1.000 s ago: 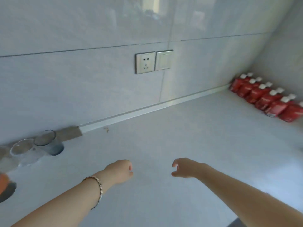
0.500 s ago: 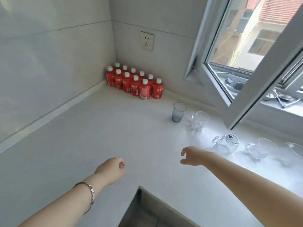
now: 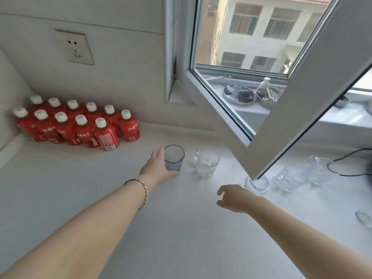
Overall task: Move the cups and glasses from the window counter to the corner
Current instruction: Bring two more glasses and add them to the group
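My left hand (image 3: 159,168) has just reached the grey glass (image 3: 174,158), fingers wrapping it, right hand (image 3: 233,198) hanging loosely spread over the table (image 3: 181,228), so the first carry can start.

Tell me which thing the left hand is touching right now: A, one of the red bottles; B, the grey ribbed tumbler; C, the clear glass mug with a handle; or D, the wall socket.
B: the left hand is wrapped against the side of the grey ribbed tumbler, which stands upright on the counter, while the clear mug beside it stands untouched.
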Demonstrator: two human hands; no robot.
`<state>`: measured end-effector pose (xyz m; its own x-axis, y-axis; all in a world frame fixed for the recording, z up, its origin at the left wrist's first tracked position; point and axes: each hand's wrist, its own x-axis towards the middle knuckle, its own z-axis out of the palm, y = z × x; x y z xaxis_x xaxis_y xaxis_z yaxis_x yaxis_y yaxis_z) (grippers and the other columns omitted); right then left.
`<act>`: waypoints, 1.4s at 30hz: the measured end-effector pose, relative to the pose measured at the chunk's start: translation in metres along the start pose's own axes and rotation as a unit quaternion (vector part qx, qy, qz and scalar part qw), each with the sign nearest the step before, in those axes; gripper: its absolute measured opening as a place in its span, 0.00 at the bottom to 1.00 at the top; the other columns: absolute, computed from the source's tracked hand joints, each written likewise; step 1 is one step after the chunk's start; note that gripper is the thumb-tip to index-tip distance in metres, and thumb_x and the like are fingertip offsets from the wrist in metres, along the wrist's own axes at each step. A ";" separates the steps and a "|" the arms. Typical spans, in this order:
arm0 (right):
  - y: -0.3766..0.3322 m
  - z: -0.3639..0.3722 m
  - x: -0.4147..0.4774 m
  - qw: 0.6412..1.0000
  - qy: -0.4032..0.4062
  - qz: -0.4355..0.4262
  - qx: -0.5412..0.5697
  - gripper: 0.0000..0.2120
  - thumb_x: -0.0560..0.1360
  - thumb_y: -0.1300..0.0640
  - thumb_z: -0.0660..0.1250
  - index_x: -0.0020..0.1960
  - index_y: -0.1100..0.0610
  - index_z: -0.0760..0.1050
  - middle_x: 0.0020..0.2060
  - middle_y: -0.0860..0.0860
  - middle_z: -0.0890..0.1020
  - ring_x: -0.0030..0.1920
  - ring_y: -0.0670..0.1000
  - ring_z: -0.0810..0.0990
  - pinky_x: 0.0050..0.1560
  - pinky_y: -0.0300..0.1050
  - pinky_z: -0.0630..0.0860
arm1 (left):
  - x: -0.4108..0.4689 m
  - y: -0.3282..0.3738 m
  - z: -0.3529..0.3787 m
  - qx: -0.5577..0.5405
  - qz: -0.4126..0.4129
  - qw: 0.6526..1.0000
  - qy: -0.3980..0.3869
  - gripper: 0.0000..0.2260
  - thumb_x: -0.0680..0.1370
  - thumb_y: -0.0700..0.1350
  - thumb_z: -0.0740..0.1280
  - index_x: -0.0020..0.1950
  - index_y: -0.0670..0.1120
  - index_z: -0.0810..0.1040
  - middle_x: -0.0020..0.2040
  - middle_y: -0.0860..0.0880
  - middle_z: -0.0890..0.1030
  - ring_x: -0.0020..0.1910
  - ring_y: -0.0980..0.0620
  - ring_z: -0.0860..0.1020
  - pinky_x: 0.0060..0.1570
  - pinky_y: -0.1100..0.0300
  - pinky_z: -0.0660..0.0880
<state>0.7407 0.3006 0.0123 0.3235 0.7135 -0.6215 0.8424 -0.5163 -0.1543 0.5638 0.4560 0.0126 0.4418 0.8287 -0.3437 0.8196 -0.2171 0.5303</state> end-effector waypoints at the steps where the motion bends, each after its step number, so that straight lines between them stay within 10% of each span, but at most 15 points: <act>1: -0.001 0.001 0.003 1.000 -0.001 0.005 0.009 0.19 0.77 0.50 0.61 0.67 0.52 0.69 0.62 0.49 0.77 0.64 0.50 0.73 0.61 0.43 0.70 | 0.013 0.005 0.000 -0.011 -0.001 1.000 -0.003 0.45 0.68 0.52 0.73 0.76 0.46 0.49 0.77 0.47 0.54 0.74 0.46 0.62 0.69 0.51 0.65; 16: -0.066 -0.028 0.092 0.951 0.213 0.154 0.162 0.44 0.68 0.38 0.68 0.75 0.51 0.51 0.71 0.54 0.60 0.68 0.59 0.66 0.58 0.50 0.71 | 0.014 -0.043 -0.014 -0.063 -0.002 0.998 0.018 0.36 0.63 0.54 0.75 0.68 0.52 0.67 0.64 0.53 0.72 0.59 0.50 0.76 0.58 0.56 0.74; 21: -0.076 -0.023 0.110 0.952 0.214 0.172 0.137 0.30 0.71 0.42 0.66 0.69 0.50 0.62 0.65 0.56 0.66 0.61 0.62 0.69 0.45 0.46 0.67 | -0.018 -0.075 -0.036 -0.038 -0.033 0.998 0.044 0.37 0.64 0.54 0.75 0.70 0.52 0.64 0.65 0.53 0.71 0.61 0.51 0.75 0.56 0.58 0.73; 32: -0.101 -0.009 0.002 0.976 0.132 -0.163 0.060 0.40 0.65 0.46 0.74 0.72 0.51 0.61 0.68 0.47 0.67 0.64 0.52 0.74 0.57 0.44 0.74 | -0.161 -0.118 -0.033 -0.103 -0.152 0.973 0.141 0.37 0.63 0.54 0.77 0.68 0.52 0.66 0.64 0.53 0.72 0.58 0.52 0.76 0.54 0.60 0.71; 42: -0.129 0.072 -0.136 0.900 0.063 -0.422 -0.085 0.37 0.66 0.49 0.73 0.70 0.42 0.61 0.63 0.48 0.68 0.60 0.51 0.73 0.50 0.42 0.74 | -0.372 -0.114 0.042 -0.131 -0.278 0.911 0.276 0.35 0.62 0.55 0.76 0.65 0.54 0.67 0.62 0.54 0.72 0.57 0.52 0.76 0.54 0.59 0.73</act>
<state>0.5571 0.2359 0.0614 -0.4262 0.8711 -0.2441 0.8612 0.3081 -0.4042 0.3210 0.1506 0.0471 -0.3246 0.9220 -0.2112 0.7142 0.3853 0.5844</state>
